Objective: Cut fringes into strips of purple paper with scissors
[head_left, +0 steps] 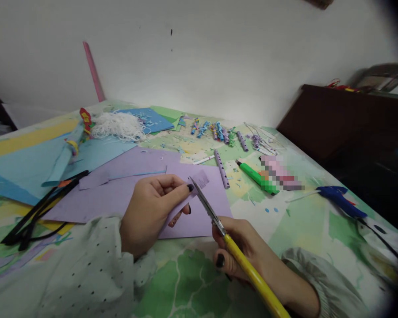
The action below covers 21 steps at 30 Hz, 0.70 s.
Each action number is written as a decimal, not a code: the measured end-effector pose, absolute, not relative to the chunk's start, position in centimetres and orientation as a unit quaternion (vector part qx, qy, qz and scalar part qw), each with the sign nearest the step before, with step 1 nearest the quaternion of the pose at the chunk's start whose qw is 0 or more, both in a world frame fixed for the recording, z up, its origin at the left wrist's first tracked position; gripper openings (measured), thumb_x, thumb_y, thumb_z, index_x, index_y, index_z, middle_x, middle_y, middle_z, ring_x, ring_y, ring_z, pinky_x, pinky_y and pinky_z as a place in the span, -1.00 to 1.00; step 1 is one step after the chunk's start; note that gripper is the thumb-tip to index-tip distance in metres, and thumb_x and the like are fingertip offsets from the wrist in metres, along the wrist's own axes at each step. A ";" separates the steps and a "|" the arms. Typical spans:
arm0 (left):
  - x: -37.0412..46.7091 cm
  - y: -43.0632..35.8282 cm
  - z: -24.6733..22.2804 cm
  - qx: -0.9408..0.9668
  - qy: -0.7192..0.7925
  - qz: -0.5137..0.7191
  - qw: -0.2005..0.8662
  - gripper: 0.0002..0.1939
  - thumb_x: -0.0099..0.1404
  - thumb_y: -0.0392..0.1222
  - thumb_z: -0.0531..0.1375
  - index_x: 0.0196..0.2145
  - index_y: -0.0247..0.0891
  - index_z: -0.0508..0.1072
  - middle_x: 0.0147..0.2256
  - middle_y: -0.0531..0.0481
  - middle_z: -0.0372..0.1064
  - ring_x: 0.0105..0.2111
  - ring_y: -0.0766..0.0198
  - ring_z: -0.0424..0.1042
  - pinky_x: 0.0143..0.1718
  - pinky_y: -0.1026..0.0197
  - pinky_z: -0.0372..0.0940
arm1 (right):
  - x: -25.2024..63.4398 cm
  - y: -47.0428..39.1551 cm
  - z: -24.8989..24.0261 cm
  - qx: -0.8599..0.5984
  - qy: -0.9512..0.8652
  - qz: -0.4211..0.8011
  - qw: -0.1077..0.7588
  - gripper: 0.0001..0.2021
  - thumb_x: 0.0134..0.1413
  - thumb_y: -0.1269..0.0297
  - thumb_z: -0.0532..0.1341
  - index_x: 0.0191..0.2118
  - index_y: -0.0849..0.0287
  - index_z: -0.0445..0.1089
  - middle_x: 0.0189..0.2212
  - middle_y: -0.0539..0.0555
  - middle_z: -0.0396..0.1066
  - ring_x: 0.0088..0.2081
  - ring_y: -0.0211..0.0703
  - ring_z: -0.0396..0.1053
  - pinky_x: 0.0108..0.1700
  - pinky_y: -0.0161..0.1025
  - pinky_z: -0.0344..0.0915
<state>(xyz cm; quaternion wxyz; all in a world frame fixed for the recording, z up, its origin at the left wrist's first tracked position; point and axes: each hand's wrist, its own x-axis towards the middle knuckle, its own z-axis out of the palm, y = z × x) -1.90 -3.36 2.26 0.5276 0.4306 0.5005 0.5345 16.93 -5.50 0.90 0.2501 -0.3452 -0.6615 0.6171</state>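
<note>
Between the thumb and fingers of my left hand (pixel 149 207) is a narrow purple paper strip (pixel 203 178). Fine slits run along its far end. My right hand (pixel 255 254) grips a pair of scissors (pixel 208 206) with metal blades and a long yellow handle. The blade tips lie at the strip, just beside my left thumb. Below both hands, a purple sheet (pixel 199 225) lies flat on the table. A purple paper tube with dark holes (pixel 221 168) rests across that sheet's right edge.
A green box cutter (pixel 257 178) and a blue glue gun (pixel 341 199) lie to the right. Several small fringed paper rolls (pixel 219 132) stand at the back, with white shredded strands (pixel 117 126) further left. Black-framed glasses (pixel 43 207) sit on the left among coloured sheets.
</note>
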 end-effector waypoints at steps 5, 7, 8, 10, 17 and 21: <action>-1.8 -3.6 2.5 0.423 0.513 0.534 0.522 -0.82 0.04 -0.28 0.27 -0.65 -0.31 0.40 -0.73 0.12 0.28 -0.78 0.51 0.10 -0.76 0.45 -0.03 | 17.0 -5.6 0.4 -0.326 -0.638 0.645 0.267 -0.60 0.03 0.08 0.34 -0.48 0.14 0.11 -0.65 -0.18 -0.02 -0.62 -0.42 -0.07 -0.62 -0.44 -0.13; -1.7 -3.7 2.6 0.423 0.515 0.535 0.519 -0.82 0.05 -0.27 0.28 -0.64 -0.31 0.41 -0.72 0.11 0.29 -0.76 0.49 0.13 -0.75 0.44 -0.01 | 17.0 -5.6 0.3 -0.326 -0.637 0.644 0.269 -0.62 0.04 0.12 0.34 -0.48 0.15 0.11 -0.65 -0.18 -0.02 -0.63 -0.42 -0.07 -0.62 -0.44 -0.14; -1.7 -3.7 2.6 0.425 0.513 0.537 0.518 -0.83 0.05 -0.27 0.28 -0.64 -0.31 0.41 -0.71 0.11 0.29 -0.75 0.49 0.13 -0.75 0.44 -0.02 | 17.0 -5.6 0.3 -0.328 -0.638 0.642 0.269 -0.62 0.04 0.14 0.35 -0.48 0.15 0.11 -0.65 -0.18 -0.03 -0.63 -0.43 -0.08 -0.62 -0.44 -0.15; -1.7 -3.7 2.6 0.432 0.506 0.539 0.517 -0.82 0.05 -0.26 0.27 -0.64 -0.32 0.41 -0.73 0.10 0.27 -0.77 0.49 0.10 -0.76 0.44 -0.04 | 17.0 -5.6 0.3 -0.334 -0.641 0.636 0.270 -0.61 0.02 0.13 0.35 -0.49 0.14 0.10 -0.65 -0.18 -0.05 -0.63 -0.43 -0.09 -0.63 -0.44 -0.15; -1.9 -3.3 2.2 0.432 0.501 0.541 0.519 -0.81 0.05 -0.26 0.27 -0.64 -0.32 0.39 -0.72 0.10 0.30 -0.78 0.51 0.12 -0.77 0.46 -0.03 | 16.9 -5.7 0.3 -0.350 -0.643 0.625 0.273 -0.60 0.00 0.11 0.36 -0.51 0.15 0.11 -0.65 -0.17 -0.03 -0.62 -0.41 -0.06 -0.63 -0.45 -0.12; -1.9 -3.2 2.0 0.437 0.486 0.549 0.521 -0.79 0.05 -0.27 0.26 -0.67 -0.34 0.37 -0.76 0.10 0.29 -0.83 0.56 0.06 -0.80 0.48 -0.07 | 16.8 -5.6 0.2 -0.344 -0.646 0.621 0.280 -0.60 0.01 0.12 0.35 -0.52 0.15 0.11 -0.64 -0.17 -0.06 -0.61 -0.40 -0.08 -0.62 -0.44 -0.14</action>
